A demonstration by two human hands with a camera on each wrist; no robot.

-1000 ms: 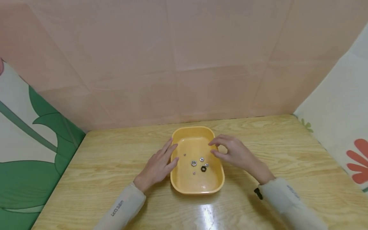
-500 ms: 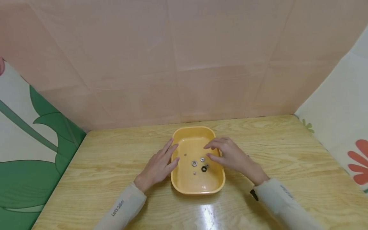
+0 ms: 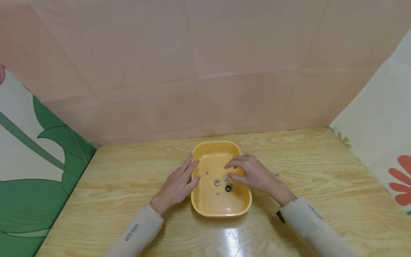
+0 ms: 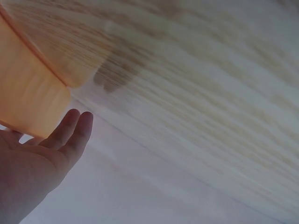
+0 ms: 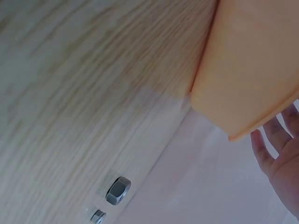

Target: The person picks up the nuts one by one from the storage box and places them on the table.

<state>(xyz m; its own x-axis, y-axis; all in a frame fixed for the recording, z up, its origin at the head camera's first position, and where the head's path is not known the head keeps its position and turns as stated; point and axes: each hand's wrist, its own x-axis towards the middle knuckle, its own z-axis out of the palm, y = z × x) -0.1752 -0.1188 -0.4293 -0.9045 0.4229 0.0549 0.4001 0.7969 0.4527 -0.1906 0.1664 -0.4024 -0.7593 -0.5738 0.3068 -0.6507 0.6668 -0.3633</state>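
Note:
A yellow plastic tray (image 3: 221,210) stands on the table. Inside lie a large silver hex nut (image 3: 217,182), a black hex nut (image 3: 228,188), a silver nut (image 3: 226,178) and a few tiny ones. My left hand (image 3: 176,184) rests at the tray's left rim, fingers extended, thumb reaching over the edge. Over the right rim, my right hand (image 3: 252,173) reaches above the nuts; its bent index finger and thumb are apart, with nothing seen between them. The thumb tip is close to the silver nut.
Right of the tray, a small nut (image 3: 277,174) lies on the wooden table (image 3: 128,167). The right wrist view shows a large hex nut (image 5: 118,190) and a smaller nut (image 5: 98,216) on the tabletop. A pinkish sheet (image 3: 199,71) hangs behind the table.
My right hand has moved left and slightly down, farther over the tray. The nut on the table has come out from behind the right forearm. The left hand has stayed put.

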